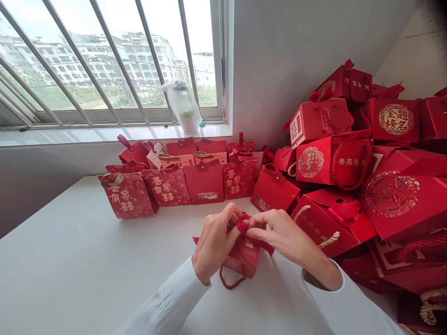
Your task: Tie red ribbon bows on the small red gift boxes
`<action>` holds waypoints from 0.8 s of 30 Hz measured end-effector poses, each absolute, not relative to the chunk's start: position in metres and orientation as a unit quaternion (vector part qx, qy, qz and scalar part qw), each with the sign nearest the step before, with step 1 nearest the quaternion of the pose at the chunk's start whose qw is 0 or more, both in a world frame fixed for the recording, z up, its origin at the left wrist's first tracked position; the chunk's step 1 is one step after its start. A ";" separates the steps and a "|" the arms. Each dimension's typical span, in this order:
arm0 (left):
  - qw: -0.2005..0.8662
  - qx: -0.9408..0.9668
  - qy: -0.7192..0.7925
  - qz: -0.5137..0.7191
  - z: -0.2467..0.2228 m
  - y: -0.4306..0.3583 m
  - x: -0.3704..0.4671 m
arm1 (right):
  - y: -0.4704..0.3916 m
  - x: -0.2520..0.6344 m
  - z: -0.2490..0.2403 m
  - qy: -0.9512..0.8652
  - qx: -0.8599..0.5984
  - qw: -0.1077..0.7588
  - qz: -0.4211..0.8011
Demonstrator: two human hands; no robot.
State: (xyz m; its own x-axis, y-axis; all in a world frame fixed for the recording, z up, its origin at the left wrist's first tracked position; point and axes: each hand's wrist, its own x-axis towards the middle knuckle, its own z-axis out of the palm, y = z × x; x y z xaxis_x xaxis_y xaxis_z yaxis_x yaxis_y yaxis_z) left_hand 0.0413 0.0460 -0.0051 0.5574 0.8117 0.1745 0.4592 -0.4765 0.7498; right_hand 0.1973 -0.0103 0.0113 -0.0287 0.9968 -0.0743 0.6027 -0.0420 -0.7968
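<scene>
A small red gift box [244, 260] with pale printed characters sits on the white table in front of me. A dark red rope handle [232, 284] loops out at its near side. Above the box, my left hand [218, 237] pinches a loop of red ribbon [241, 226] between thumb and fingers. My right hand [279, 230] is closed on the same ribbon from the right, fingertips close to the left ones. Loose ribbon ends stick out at both sides of the box. The exact grip of the right fingertips is partly hidden.
Several red gift bags [167, 186] stand in rows along the back of the white table [87, 265]. A big heap of red gift boxes [335, 160] fills the right side. On the sill of the barred window stands a plastic-wrapped cup [185, 109].
</scene>
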 end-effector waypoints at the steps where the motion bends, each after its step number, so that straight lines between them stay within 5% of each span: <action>1: 0.330 0.819 0.387 0.265 -0.006 0.046 0.041 | -0.010 0.197 0.011 -0.627 -0.637 0.288 0.345; 11: 0.335 0.826 0.373 0.259 -0.006 0.043 0.039 | -0.006 0.194 0.006 -0.606 -0.650 0.316 0.332; 24: 0.495 0.801 0.285 0.177 0.015 0.073 0.013 | -0.001 0.189 0.002 -0.602 -0.638 0.366 0.313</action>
State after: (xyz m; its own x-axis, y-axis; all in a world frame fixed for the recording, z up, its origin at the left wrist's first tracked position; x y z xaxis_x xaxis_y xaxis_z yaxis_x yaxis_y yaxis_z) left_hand 0.0128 0.0733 0.0145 0.7741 0.6330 0.0016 0.2814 -0.3463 0.8949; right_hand 0.1891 -0.0010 0.0019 0.0808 0.9959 0.0417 0.5381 -0.0084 -0.8428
